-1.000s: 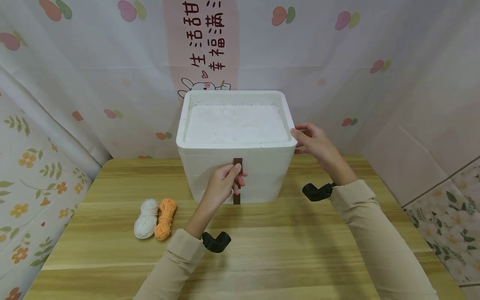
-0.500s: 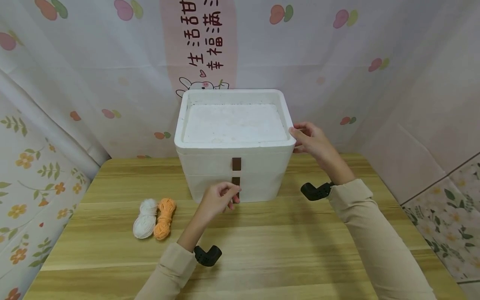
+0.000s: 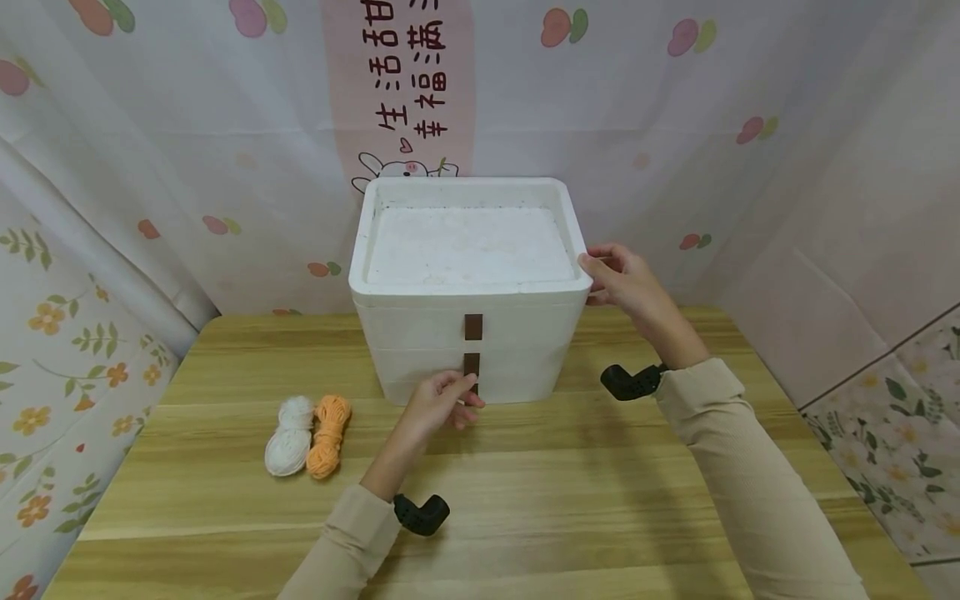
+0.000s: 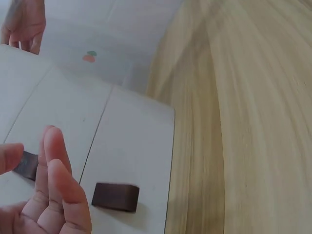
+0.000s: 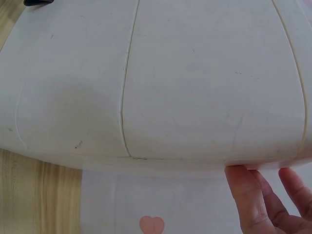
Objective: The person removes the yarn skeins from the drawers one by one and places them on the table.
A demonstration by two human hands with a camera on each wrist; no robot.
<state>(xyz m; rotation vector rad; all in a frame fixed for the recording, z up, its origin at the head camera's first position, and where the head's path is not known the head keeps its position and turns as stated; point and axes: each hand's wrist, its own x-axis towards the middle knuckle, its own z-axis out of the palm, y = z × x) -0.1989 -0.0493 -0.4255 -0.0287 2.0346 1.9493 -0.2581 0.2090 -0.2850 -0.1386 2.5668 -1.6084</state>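
At the front of the white box [image 3: 416, 337], left hand [image 3: 442, 400]: lower than a second ago, when its thumb lay against the upper brown tab [image 3: 473, 327]; that tab now shows uncovered.
Left thumb and fingers: parted by a narrow gap, the middle brown tab [image 4: 27, 165] visible between them in the left wrist view; whether they touch it, I cannot tell.
Lowest brown tab [image 4: 116, 196]: just beside the left fingers and apart from them, on the panel nearest the table [image 3: 570, 492].
Right hand [image 3: 622, 279]: same spot as in the earlier frames; thumb at the box's top rim, fingers slightly spread, tips touching the side wall.
White box: upright near the table's back edge, its top recessed, with specks inside.
White yarn [image 3: 289, 437] and orange yarn [image 3: 328, 437]: side by side on the table, left of the box, unmoved.
Beige sleeves [image 3: 352, 529]: a black mount [image 3: 422, 514] at the left cuff, another [image 3: 632, 382] at the right.
Curtain [image 3: 637, 92]: behind the box, printed with fruit shapes and writing.
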